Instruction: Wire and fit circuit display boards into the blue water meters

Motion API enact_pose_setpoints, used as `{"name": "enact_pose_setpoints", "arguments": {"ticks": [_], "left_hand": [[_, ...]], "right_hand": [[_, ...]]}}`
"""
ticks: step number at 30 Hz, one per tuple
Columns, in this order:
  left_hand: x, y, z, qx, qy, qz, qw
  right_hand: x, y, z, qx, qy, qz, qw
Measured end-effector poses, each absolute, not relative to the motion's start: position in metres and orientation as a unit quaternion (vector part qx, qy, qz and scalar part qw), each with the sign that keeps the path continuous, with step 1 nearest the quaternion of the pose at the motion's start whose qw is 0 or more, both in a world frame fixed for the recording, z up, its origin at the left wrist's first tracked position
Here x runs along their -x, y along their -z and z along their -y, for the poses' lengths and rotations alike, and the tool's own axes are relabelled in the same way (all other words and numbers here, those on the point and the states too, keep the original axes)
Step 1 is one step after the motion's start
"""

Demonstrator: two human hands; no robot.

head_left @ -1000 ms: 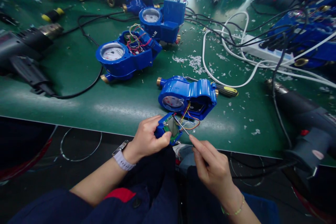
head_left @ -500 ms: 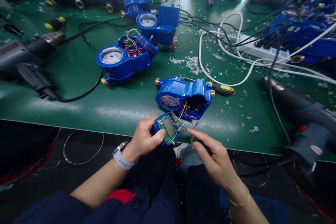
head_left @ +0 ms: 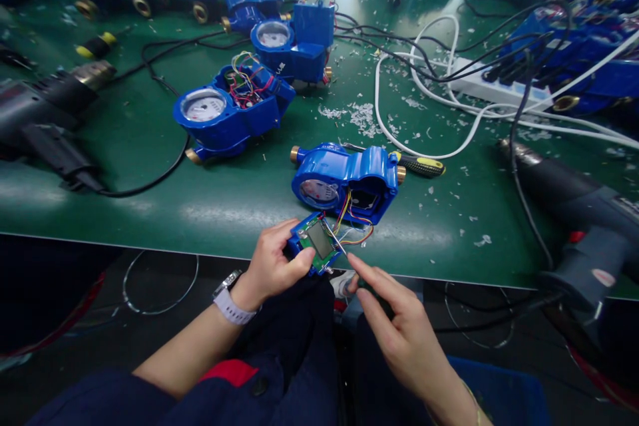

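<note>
My left hand (head_left: 279, 263) grips a small blue-framed circuit board (head_left: 318, 239) with a grey display, its thumb on the lower left corner. Thin coloured wires (head_left: 360, 219) run from the board to an open blue meter (head_left: 344, 180) lying on the table just beyond it. In my right hand (head_left: 392, 313) is a screwdriver (head_left: 333, 234); its thin metal shaft reaches the board's right side near the wires, and the fingers mostly hide the dark handle. Whether the tip touches the board I cannot tell.
Two more blue meters (head_left: 224, 113) (head_left: 294, 43) stand farther back on the green table (head_left: 224, 203). Heat guns (head_left: 44, 106) (head_left: 574, 200) lie at both sides. A yellow-black screwdriver (head_left: 422, 165), white cable (head_left: 377, 100) and power strip (head_left: 494, 88) are behind. Another person's arms show at the back.
My right hand has moved slightly left and down, and the screwdriver shaft is now steeper beside the board. My left hand still holds the board. The view has shifted slightly.
</note>
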State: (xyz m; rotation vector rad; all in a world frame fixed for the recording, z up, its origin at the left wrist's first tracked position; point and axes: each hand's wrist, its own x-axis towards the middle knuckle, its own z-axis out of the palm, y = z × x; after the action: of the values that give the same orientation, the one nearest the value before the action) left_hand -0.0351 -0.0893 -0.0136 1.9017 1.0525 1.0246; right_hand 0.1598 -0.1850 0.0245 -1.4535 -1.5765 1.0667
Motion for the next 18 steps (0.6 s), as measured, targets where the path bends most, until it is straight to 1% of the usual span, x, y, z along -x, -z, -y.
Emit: {"name": "enact_pose_setpoints", "arguments": {"ticks": [8,13,18], "left_hand": [[0.033,0.016,0.091,-0.749,-0.398,-0.419,0.324],[0.032,0.014,0.09,-0.766,-0.391,-0.41,0.303],[0.033,0.012,0.088,-0.763,-0.388,-0.41,0.315]], "right_hand": [[-0.141,-0.018,0.185,0.581,-0.362,0.612,0.395],[-0.133,-0.012,0.182,0.586,-0.329,0.627,0.394],[-0.138,-0.011,0.179,0.575,-0.342,0.627,0.4]]}}
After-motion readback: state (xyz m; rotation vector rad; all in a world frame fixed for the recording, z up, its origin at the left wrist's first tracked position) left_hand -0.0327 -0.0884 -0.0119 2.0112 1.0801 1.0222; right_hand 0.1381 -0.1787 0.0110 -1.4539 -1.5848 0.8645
